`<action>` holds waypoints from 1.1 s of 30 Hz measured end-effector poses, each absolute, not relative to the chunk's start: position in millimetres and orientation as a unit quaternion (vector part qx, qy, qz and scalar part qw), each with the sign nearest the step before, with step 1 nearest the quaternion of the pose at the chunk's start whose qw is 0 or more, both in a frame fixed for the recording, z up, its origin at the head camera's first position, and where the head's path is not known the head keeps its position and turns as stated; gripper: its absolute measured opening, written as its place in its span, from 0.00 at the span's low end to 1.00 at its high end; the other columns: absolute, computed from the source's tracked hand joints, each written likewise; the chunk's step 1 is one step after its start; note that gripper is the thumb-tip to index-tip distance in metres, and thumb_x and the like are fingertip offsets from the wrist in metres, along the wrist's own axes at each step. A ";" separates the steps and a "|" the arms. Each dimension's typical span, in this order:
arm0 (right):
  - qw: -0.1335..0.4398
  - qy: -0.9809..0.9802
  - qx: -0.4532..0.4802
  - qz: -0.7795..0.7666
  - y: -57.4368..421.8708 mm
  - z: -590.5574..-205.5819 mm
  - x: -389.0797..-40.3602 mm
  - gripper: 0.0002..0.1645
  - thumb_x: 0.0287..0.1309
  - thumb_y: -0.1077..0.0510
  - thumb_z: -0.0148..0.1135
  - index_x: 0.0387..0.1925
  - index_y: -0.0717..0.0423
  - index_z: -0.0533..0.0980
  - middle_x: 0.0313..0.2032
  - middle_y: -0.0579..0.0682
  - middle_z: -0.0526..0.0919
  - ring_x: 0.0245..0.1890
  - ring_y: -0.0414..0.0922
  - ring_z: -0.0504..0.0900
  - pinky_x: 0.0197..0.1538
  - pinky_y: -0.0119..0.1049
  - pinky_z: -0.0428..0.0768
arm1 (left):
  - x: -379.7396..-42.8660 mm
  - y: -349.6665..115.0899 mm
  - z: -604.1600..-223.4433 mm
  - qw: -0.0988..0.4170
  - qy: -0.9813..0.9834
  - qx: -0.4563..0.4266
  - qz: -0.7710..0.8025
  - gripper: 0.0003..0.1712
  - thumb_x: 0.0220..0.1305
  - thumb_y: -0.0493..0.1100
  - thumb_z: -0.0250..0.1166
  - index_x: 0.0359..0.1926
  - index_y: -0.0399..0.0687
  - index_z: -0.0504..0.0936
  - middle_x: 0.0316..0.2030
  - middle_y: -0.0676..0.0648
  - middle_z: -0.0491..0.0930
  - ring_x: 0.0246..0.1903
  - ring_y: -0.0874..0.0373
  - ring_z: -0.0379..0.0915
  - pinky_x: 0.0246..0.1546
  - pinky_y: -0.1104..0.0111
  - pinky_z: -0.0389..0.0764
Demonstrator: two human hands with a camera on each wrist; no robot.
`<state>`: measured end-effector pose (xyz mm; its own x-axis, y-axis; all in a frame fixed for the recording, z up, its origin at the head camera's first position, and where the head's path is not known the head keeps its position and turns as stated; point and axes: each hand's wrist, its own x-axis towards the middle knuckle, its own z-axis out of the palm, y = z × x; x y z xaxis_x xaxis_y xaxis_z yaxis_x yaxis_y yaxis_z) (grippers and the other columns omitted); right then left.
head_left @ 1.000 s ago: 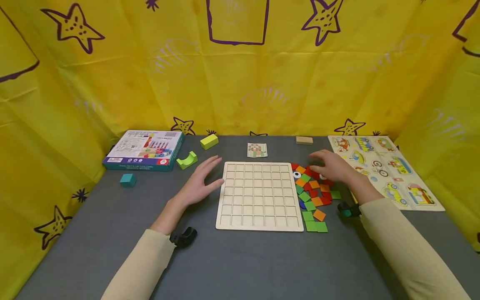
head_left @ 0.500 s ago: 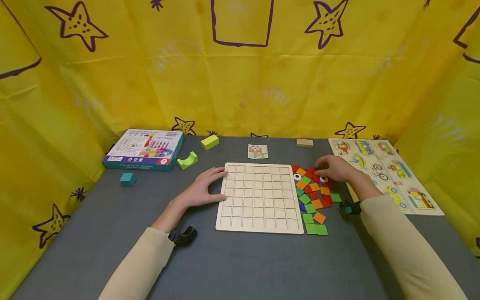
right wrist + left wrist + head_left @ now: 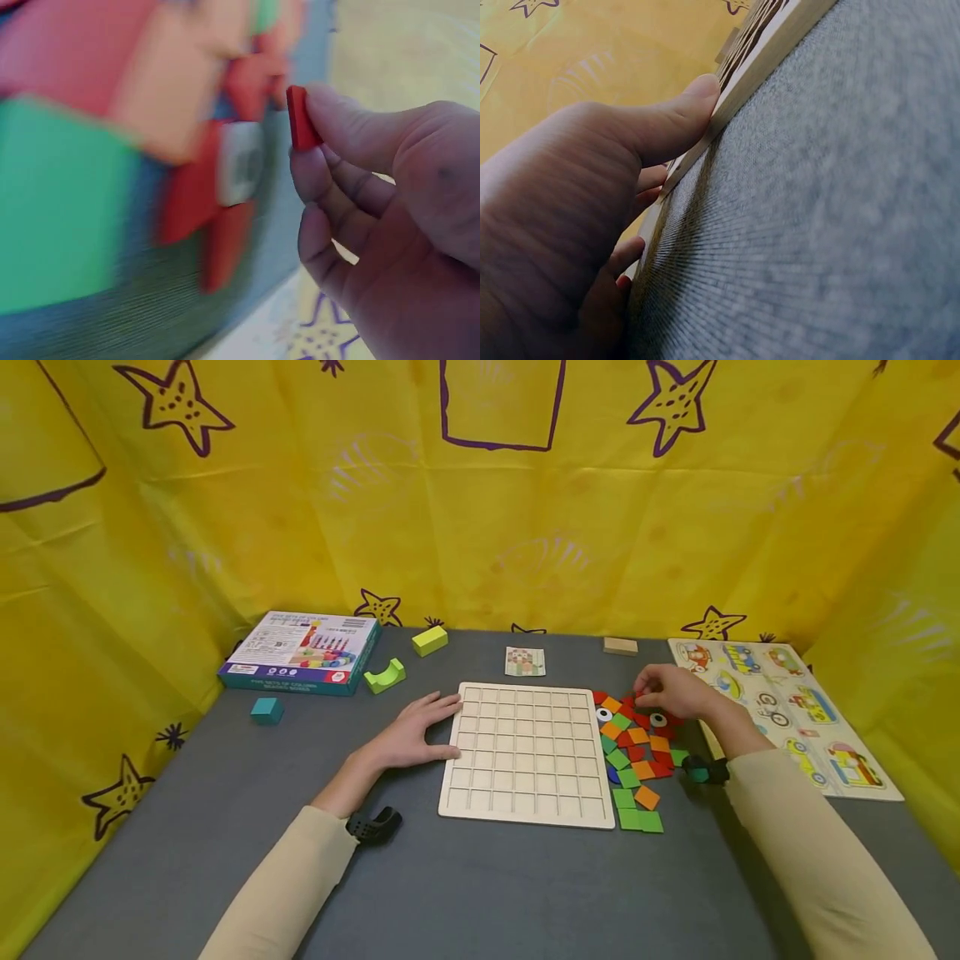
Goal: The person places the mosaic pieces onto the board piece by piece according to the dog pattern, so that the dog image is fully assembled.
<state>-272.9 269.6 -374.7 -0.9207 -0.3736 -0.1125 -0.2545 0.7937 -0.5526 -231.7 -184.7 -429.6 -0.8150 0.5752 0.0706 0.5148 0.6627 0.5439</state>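
A pale wooden grid board (image 3: 527, 755) lies flat on the dark grey table. My left hand (image 3: 408, 735) rests at its left side, fingertips and thumb touching the edge; the left wrist view has the thumb (image 3: 679, 120) against the wooden rim. Between thumb and fingers my right hand (image 3: 405, 187) pinches a small red tile (image 3: 301, 120), held above the loose pieces. Red, orange and green tiles (image 3: 643, 769) lie scattered along the board's right side. Among them are two white eye pieces, one eye (image 3: 603, 715) near the board and another eye (image 3: 657, 720) beneath the right hand.
Behind the board lies a small pattern card (image 3: 525, 662). A toy box (image 3: 303, 647), a teal block (image 3: 267, 711), a green arch (image 3: 386, 677) and a yellow block (image 3: 430, 641) stand left. At right are a wooden block (image 3: 620, 646) and a picture puzzle (image 3: 817, 727).
My left hand has come down onto the board's left edge. The right hand has reached into the tiles, picked up a red one and lifted it slightly.
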 end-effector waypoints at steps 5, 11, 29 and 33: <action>0.100 0.920 -0.211 -0.315 250.0 -357.2 -280.3 0.08 0.68 0.63 0.64 0.44 0.65 0.77 0.37 0.53 0.81 0.37 0.51 0.77 0.45 0.43 0.77 | -231.3 -186.1 -430.6 0.058 0.912 0.298 0.275 0.47 0.61 0.56 0.72 0.75 0.43 0.65 0.75 0.45 0.59 0.76 0.38 0.42 0.70 0.39 0.45; 0.121 0.891 -0.279 -0.337 201.6 -355.1 -293.2 0.08 0.68 0.65 0.63 0.45 0.67 0.77 0.37 0.54 0.82 0.37 0.51 0.77 0.43 0.41 0.77 | -231.5 -187.9 -431.1 0.064 0.913 0.294 0.276 0.47 0.61 0.56 0.72 0.75 0.44 0.65 0.76 0.46 0.59 0.76 0.39 0.41 0.71 0.39 0.45; 0.163 0.864 -0.339 -0.334 119.5 -376.4 -310.2 0.08 0.72 0.64 0.59 0.44 0.65 0.81 0.37 0.53 0.82 0.37 0.49 0.75 0.44 0.42 0.74 | -236.1 -187.4 -431.3 0.069 0.913 0.289 0.280 0.48 0.61 0.58 0.72 0.76 0.46 0.64 0.76 0.47 0.58 0.76 0.41 0.41 0.71 0.40 0.45; 0.162 0.869 -0.324 -0.337 107.6 -382.4 -310.9 0.08 0.72 0.65 0.57 0.46 0.65 0.80 0.40 0.54 0.82 0.39 0.50 0.76 0.47 0.42 0.74 | -235.4 -186.8 -431.6 0.074 0.914 0.285 0.280 0.48 0.60 0.58 0.72 0.76 0.46 0.64 0.76 0.48 0.58 0.77 0.41 0.41 0.71 0.41 0.45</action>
<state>-310.9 107.6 -382.4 -0.7379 -0.6718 -0.0641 -0.4530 0.5635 -0.6908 -235.4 -186.8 -431.6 -0.8271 0.5616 0.0239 0.4787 0.6815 0.5536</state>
